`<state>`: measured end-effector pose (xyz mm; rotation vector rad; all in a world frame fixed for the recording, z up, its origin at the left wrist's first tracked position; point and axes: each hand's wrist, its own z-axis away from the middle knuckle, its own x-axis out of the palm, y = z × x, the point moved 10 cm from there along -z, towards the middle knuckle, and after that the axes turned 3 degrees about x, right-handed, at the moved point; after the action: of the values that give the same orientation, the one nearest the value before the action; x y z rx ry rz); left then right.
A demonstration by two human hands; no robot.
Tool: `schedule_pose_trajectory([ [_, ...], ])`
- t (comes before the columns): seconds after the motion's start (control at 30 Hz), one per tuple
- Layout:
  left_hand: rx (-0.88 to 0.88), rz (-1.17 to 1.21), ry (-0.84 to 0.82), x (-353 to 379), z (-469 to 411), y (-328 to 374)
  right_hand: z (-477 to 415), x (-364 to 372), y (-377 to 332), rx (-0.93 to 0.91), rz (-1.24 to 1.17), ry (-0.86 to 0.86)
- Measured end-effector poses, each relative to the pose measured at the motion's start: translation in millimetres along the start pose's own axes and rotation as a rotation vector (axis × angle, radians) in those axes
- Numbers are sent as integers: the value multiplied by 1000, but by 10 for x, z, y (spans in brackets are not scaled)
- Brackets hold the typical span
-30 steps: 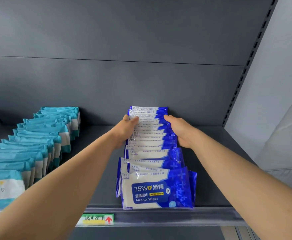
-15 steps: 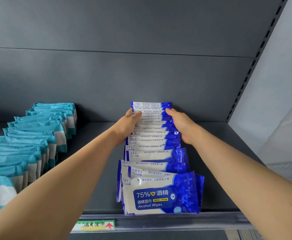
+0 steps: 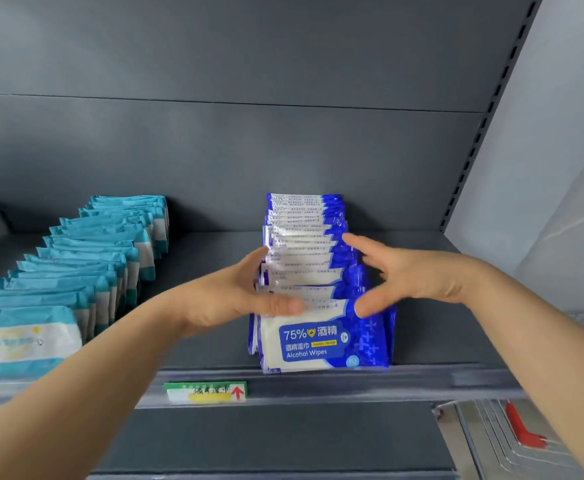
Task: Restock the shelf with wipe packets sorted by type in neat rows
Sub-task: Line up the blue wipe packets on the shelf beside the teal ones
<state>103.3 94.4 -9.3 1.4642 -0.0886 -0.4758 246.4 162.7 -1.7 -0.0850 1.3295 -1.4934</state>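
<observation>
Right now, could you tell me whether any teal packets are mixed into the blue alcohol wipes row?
No, the teal packets form their own row at the left, apart from the blue alcohol wipes.

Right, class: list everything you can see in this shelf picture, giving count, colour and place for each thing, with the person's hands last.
Alcohol wipe packets: one row, exact count unclear, blue and white, middle of the shelf, running front to back.
Teal wipe packets: one row, count unclear, teal and white, left side of the shelf.
Shelf: one, dark grey, under both rows.
Price label: one, green and white with a red arrow, on the shelf's front rail.
Red part: one, on a metal frame, lower right; unclear what it is.
Left hand: fingers open, at the blue row's left side.
Right hand: fingers open, at the blue row's right side.
</observation>
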Motion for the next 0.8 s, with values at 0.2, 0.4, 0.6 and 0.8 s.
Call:
schedule_pose_trajectory([
  [0.2,-92,-214,285,20,136,-190,107,93,136,34,295,233],
  [0.4,-86,-227,531,-65,171,-193,274,16,198,27,108,658],
  [0.6,-147,-325,497,-7,320,-287,387,15,289,16,-39,597],
  [0.8,-104,-274,373,123,355,-294,394,41,240,28,19,661],
])
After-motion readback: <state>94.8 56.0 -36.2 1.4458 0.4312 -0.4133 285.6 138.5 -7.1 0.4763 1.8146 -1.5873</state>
